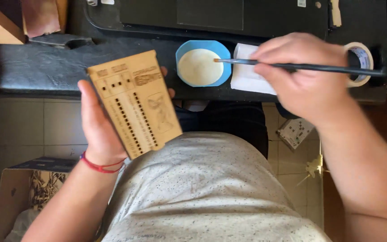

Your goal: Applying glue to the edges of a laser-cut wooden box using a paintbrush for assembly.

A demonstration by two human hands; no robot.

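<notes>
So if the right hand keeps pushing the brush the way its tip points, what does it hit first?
The right hand aims the brush left, its tip already over the blue bowl of white liquid. It would likely meet that liquid first, though height is unclear.

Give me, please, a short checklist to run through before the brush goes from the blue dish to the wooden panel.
1. Left hand grips the wooden panel firmly: ok, fingers wrap its edge.
2. Panel face turned up toward the camera: ok, cut-out rows visible.
3. Right hand holds the brush steadily: ok.
4. Brush tip over the blue dish: ok, at its right rim.
5. Brush tip loaded with the pale liquid: cannot tell, too small.
6. White tissue within reach for wiping: ok, beside the dish, partly under the hand.
</notes>
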